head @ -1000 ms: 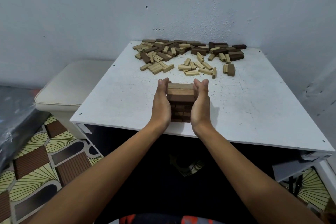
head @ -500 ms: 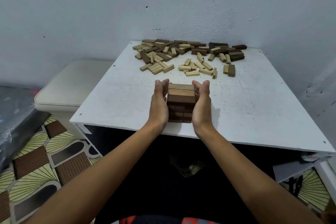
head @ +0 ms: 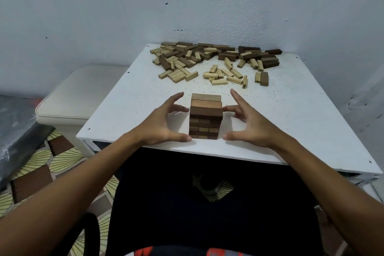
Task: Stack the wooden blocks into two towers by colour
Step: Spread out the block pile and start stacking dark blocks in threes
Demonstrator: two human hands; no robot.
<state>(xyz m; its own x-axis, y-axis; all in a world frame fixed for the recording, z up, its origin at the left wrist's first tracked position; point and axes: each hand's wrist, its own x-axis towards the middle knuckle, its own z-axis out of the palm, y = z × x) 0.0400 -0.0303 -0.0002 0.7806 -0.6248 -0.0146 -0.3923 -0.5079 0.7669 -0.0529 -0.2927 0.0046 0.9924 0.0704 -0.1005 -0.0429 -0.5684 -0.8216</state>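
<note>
Far left, beside table: cream stool [head: 68,100], patterned floor [head: 31,172] below. Left hand [head: 161,123] fingers spread, released, just beside tower, thumb tip near base. Dark-block tower [head: 205,117] upright near front edge of white table [head: 301,120], centred between 2 hands. Right hand [head: 252,124] likewise splayed, gripping nothing, close to tower. Loose pile of light and dark blocks [head: 216,60] along table's far edge.

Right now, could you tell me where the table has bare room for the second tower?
Bare patches lie left and right of the dark tower, beyond each open hand, out to the table edges. The far edge is crowded with loose blocks.
</note>
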